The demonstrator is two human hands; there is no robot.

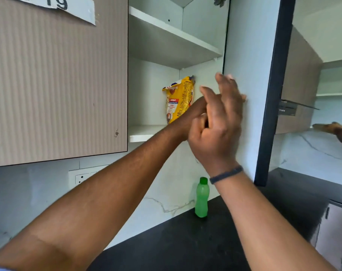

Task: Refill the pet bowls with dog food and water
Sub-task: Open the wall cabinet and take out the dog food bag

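A yellow dog food bag (179,98) stands upright on the lower shelf (142,133) of an open wall cabinet, against its right wall. My left hand (195,108) reaches into the cabinet and touches the bag's lower right side; its fingers are hidden behind my right hand. My right hand (219,124) is raised in front of it with fingers spread, holding nothing, beside the white inner face of the open cabinet door (244,45). A green water bottle (201,198) with a green cap stands on the black counter (185,241) below. No pet bowls are in view.
A closed ribbed beige cabinet door (58,85) hangs to the left of the open compartment. An upper shelf (172,34) is bare. A wall socket (81,178) sits on the marble backsplash. The open door's dark edge (271,94) juts out at the right.
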